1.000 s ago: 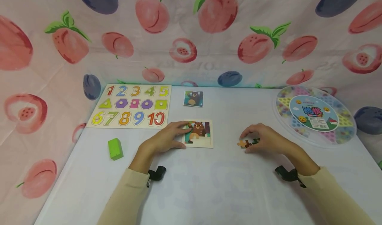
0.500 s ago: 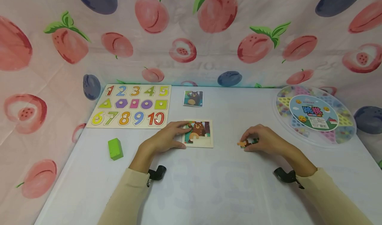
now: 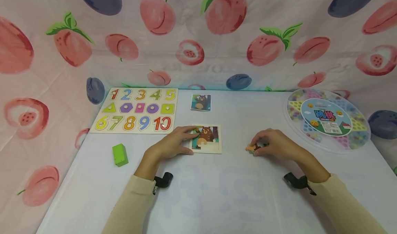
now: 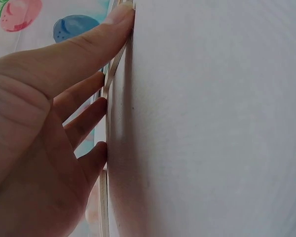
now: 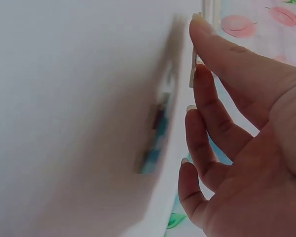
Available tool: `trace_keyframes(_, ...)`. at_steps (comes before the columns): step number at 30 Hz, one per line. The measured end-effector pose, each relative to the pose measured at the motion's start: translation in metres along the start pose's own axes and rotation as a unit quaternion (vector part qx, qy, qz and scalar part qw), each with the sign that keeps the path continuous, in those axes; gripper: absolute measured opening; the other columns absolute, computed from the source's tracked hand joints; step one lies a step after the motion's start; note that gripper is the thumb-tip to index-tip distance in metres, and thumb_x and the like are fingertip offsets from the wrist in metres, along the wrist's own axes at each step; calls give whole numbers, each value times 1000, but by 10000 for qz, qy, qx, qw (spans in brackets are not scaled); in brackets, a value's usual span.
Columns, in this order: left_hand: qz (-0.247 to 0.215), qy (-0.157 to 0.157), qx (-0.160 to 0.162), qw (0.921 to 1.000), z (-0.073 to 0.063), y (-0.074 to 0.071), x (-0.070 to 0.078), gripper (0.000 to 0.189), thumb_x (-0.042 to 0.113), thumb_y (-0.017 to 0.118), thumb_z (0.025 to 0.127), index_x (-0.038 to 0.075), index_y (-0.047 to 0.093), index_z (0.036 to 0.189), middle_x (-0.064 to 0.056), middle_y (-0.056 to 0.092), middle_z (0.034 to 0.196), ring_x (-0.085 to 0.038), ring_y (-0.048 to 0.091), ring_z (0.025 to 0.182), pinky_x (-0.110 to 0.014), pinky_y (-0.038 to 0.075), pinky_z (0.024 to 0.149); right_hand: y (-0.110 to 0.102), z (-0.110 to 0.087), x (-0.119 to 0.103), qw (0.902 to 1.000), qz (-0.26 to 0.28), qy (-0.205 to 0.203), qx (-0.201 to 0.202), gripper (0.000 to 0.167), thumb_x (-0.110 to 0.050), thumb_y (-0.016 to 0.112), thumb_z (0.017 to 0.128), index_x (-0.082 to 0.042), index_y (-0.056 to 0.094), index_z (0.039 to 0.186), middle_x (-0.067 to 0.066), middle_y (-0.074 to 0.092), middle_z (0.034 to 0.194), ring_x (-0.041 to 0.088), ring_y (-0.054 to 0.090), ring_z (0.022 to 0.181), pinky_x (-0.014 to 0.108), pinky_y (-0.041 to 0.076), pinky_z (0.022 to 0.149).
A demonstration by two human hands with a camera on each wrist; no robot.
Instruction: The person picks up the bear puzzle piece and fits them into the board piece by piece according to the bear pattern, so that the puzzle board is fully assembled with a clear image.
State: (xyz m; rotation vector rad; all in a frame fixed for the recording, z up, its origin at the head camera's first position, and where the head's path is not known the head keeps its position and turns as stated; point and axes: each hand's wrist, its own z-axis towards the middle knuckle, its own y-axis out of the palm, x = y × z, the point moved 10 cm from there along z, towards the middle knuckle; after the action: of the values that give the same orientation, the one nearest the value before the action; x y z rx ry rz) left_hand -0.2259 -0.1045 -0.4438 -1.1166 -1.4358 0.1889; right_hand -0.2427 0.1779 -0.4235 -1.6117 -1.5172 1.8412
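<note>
A wooden tray puzzle [image 3: 214, 147] with a brown bear picture lies mid-table, its lower right part showing bare wood. My left hand [image 3: 170, 142] rests at its left side, fingers reaching onto the picture and thumb at the lower left corner. To the right, my right hand [image 3: 276, 145] pinches a tan and brown puzzle piece [image 3: 250, 148] between thumb and forefinger, just over the table. In the right wrist view that piece [image 5: 192, 78] shows edge-on. A blurred blue and dark puzzle piece [image 5: 158, 136] lies on the table beneath the hand.
A small bear picture card [image 3: 201, 102] lies behind the tray. At the back left is a number-and-shape peg board [image 3: 145, 118], with a green block [image 3: 120, 155] in front. A round, clear-lidded game box [image 3: 328, 120] sits at the back right. Fruit-printed cloth hangs behind.
My right hand has closed in on the tan and brown piece and shifted it slightly left, tilting it. The left hand and the tray have stayed in place.
</note>
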Motion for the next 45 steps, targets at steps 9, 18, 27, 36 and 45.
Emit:
trace_keyframes(9, 93, 21, 21, 10000, -1, -1, 0, 67, 24, 79, 89, 17, 52, 150, 2, 31, 168, -27, 24, 158, -49, 28, 129, -17, 8, -22, 9965, 551, -455, 443, 21, -14, 84, 83, -14, 75, 102, 2, 75, 104, 16, 71, 94, 25, 61, 76)
trace_keyframes(18, 18, 0, -19, 10000, -1, 0, 1, 67, 23, 79, 89, 17, 52, 150, 2, 31, 169, -27, 23, 158, -50, 29, 129, -17, 20, -29, 9927, 634, -414, 935, 21, -11, 83, 84, -13, 79, 104, 7, 73, 112, 16, 70, 95, 16, 58, 72)
trace_keyframes(27, 213, 56, -12, 9998, 0, 0, 1, 67, 25, 79, 89, 17, 52, 150, 1, 32, 168, -28, 26, 157, -50, 29, 129, 3, 35, -38, 9919, 1005, -303, 718, 25, -11, 79, 87, -8, 78, 112, 14, 77, 112, 14, 71, 83, 21, 60, 68)
trace_keyframes(36, 219, 78, -4, 9997, 1, -1, 1, 67, 25, 79, 89, 17, 52, 150, 1, 31, 169, -28, 25, 157, -50, 28, 129, 27, 51, -71, 9915, 984, -698, 481, 28, -14, 83, 85, -7, 79, 111, 11, 75, 119, 23, 71, 101, 20, 60, 78)
trace_keyframes(45, 276, 147, -3, 9995, 1, -1, 0, 68, 28, 79, 89, 18, 52, 150, 1, 32, 168, -29, 26, 158, -51, 26, 130, 52, 68, -98, 9890, 1153, -912, 184, 22, -18, 82, 87, -12, 80, 107, 5, 76, 110, 16, 69, 98, 20, 58, 79)
